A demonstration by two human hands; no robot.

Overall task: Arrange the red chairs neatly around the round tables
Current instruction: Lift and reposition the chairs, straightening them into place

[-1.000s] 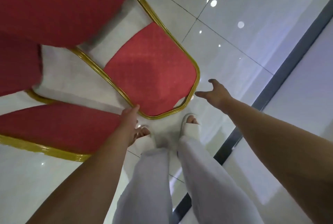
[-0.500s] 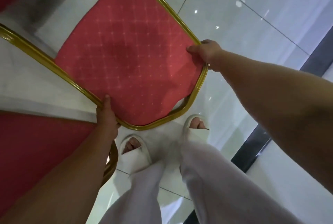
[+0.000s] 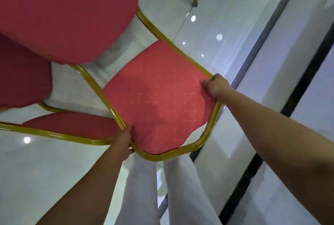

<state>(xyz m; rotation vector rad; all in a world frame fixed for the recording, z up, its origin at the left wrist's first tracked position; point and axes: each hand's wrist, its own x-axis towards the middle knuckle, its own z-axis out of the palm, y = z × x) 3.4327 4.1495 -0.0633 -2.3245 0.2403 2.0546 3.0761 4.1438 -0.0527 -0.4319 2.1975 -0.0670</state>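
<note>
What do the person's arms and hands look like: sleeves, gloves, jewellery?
The left forearm and right forearm are bare, no sleeve in view. The left hand and right hand wear no gloves; no watch, bracelet or ring shows. The trousers are white.

Wears loose white trousers (image 3: 142,188) of plain, smooth cloth, creased in long soft folds down both legs and tinged faintly blue where shaded. Shows both forearms (image 3: 271,134) bare from the lower frame edge up to the wrists. Ends in a bare left hand (image 3: 124,139) and a bare right hand (image 3: 216,85), fingers short and rounded, finer detail blurred.
</note>
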